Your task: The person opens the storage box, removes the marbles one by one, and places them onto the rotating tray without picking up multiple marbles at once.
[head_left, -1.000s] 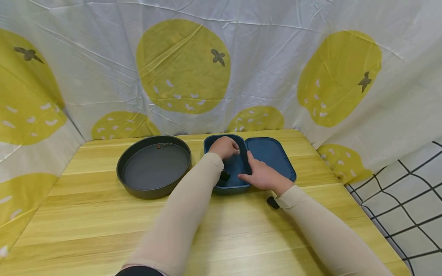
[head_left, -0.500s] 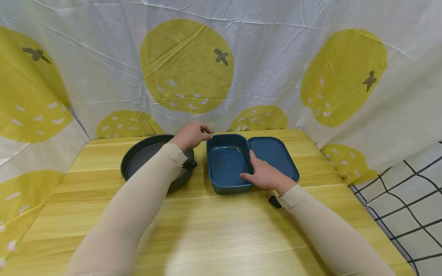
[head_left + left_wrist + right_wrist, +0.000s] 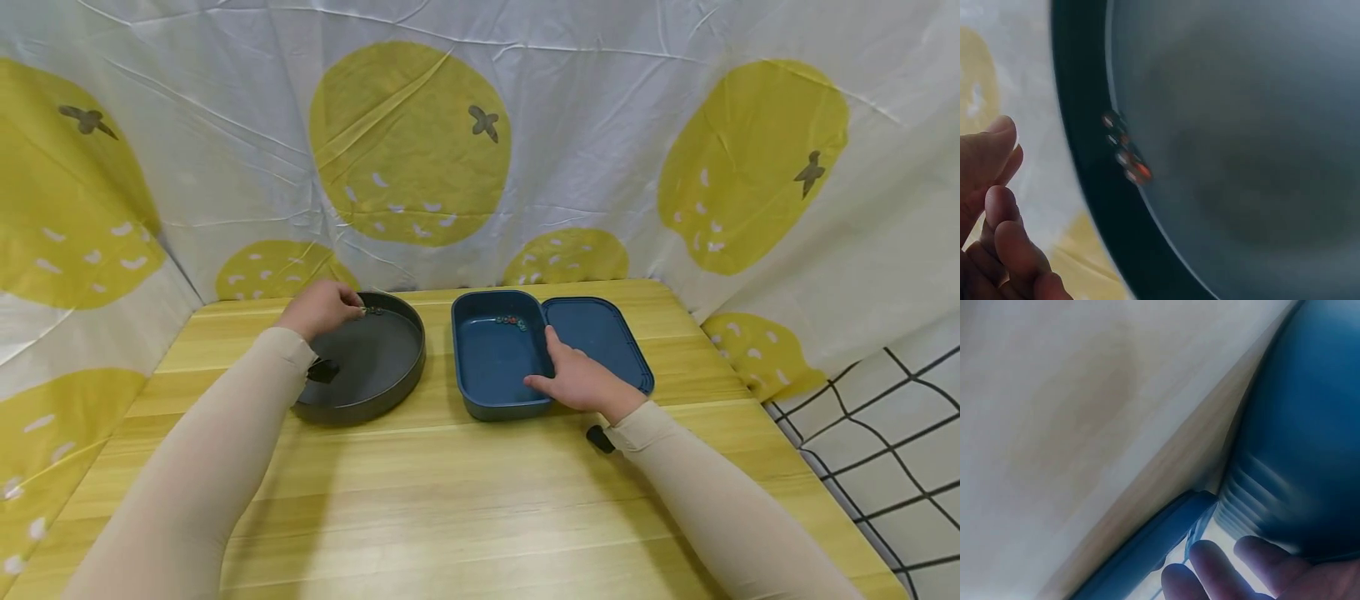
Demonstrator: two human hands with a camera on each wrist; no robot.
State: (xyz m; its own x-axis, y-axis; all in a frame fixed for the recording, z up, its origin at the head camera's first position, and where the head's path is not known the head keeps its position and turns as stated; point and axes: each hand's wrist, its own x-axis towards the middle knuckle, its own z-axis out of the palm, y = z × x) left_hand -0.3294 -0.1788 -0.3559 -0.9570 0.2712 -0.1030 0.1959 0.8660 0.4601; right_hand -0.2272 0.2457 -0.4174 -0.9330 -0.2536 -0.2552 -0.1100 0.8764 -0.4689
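Note:
My left hand [image 3: 321, 310] is over the left rim of the dark round pan [image 3: 367, 358], fingers loosely bent and nothing visible in them. Several small shiny balls, like marbles or beads [image 3: 1124, 150], lie in a row against the pan's inner wall in the left wrist view. The blue rectangular container [image 3: 498, 358] holds more small red and green balls [image 3: 512, 322] along its far side. On the container's right side, my right hand [image 3: 581, 379] rests with relaxed fingers, thumb over the rim. Fingertips [image 3: 1210, 559] show beside the container's outer wall in the right wrist view.
A flat blue lid [image 3: 596, 337] lies right of the container on the wooden table [image 3: 450, 500]. Behind stands a white curtain [image 3: 570, 150] with yellow fruit prints. A black wire grid [image 3: 892, 433] borders the table's right side.
My left hand has moved left, out of the blue container and across to the pan's far left rim. Small balls in the container came into sight. My right hand stays at the container.

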